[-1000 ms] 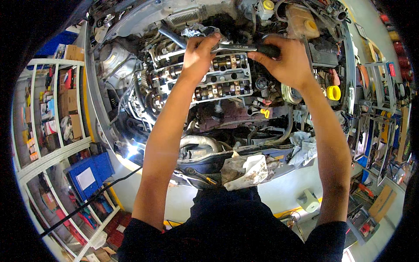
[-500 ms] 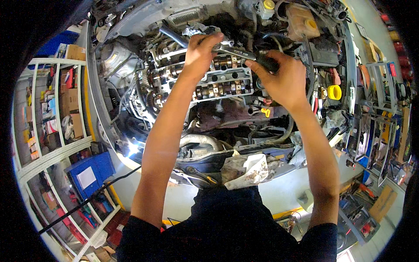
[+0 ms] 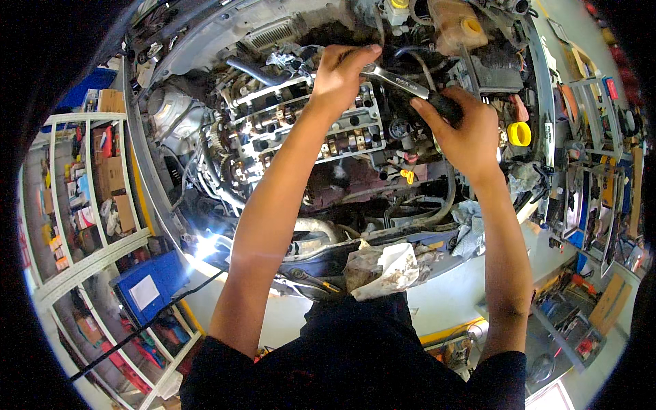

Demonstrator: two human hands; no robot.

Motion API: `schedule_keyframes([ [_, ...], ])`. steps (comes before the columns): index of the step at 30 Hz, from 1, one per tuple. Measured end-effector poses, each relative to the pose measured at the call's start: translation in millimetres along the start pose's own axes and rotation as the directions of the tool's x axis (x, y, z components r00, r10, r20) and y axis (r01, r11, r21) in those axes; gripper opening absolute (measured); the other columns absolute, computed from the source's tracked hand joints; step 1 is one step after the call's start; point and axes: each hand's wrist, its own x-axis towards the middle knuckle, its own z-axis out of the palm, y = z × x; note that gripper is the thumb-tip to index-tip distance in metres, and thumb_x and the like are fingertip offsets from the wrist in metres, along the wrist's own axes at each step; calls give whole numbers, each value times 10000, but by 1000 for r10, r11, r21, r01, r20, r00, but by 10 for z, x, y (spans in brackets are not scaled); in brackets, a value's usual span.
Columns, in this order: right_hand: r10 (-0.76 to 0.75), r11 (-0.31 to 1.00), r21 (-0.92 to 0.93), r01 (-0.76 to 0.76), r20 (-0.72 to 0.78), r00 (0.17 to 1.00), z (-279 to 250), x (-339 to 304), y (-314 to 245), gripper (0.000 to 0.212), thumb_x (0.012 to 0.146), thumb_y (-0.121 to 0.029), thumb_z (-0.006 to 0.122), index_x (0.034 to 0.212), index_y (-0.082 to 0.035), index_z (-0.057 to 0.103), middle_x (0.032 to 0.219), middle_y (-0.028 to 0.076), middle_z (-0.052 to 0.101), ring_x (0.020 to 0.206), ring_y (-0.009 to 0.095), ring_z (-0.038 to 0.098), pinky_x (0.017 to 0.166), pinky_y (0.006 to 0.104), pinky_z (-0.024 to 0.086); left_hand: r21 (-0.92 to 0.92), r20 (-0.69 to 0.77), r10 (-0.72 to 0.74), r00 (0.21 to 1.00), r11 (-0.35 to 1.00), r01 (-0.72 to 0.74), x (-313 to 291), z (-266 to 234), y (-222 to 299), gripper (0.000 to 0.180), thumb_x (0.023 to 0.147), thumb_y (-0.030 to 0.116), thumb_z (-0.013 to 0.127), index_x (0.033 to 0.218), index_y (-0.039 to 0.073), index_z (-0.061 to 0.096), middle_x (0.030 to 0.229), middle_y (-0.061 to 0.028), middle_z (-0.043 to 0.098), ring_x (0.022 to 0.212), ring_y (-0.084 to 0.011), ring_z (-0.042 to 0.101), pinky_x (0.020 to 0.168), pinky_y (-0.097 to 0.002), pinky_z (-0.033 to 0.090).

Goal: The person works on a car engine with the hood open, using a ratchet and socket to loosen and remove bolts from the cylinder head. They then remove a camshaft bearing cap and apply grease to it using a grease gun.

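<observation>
A ratchet wrench with a shiny metal shaft and a black handle lies across the far right corner of an opened engine. My left hand closes over the wrench's head end, thumb side toward the right; its fingers partly hide the head and whatever is beneath. My right hand wraps round the black handle, to the right of the engine. Below my left hand and forearm is the bare cylinder head, with shiny camshafts in rows. Part of it is hidden by that forearm.
Dirty crumpled paper lies on the car's front edge, beside pliers-like tools. A yellow ring-shaped cap and a tan reservoir sit at the right. A bright lamp shines at the left. Shelving stands farther left.
Both hands and the wrench have shifted rightward over the engine, toward its far right corner. The wrench slants slightly more. The view has moved a little too.
</observation>
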Motion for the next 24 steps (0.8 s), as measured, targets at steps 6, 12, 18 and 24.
schedule_keyframes([
  [6,64,956,273,-106,161,985,157,-507,-233,372,903,-292,743,1016,44,630,761,241,669,748,440,681,637,474,514,-89,43,-73,996,993,76,242,73,147,381,926,413,684,921,35,733,904,-51,633,890,-163,639,714,-344,533],
  [12,-1,940,-320,115,335,942,-75,-135,-123,332,942,-207,630,1194,5,594,900,259,700,852,442,698,768,550,555,-184,-213,-181,960,973,143,139,80,108,454,916,495,667,740,77,658,733,-19,610,691,-140,548,619,-283,398],
  [18,-549,671,-369,643,336,766,-316,1030,206,366,866,-330,724,1129,-76,723,1076,150,709,1091,349,652,965,449,505,-295,-317,-194,928,951,98,-181,183,74,604,878,598,710,928,2,620,756,-36,557,687,-151,541,699,-327,497],
  [24,-366,858,-271,436,272,890,-206,815,519,688,813,-731,672,1001,-77,773,803,210,708,826,386,710,782,489,561,-196,-287,-154,945,976,99,-152,292,120,590,861,507,750,1048,-23,571,874,-87,586,761,-174,566,715,-315,490],
])
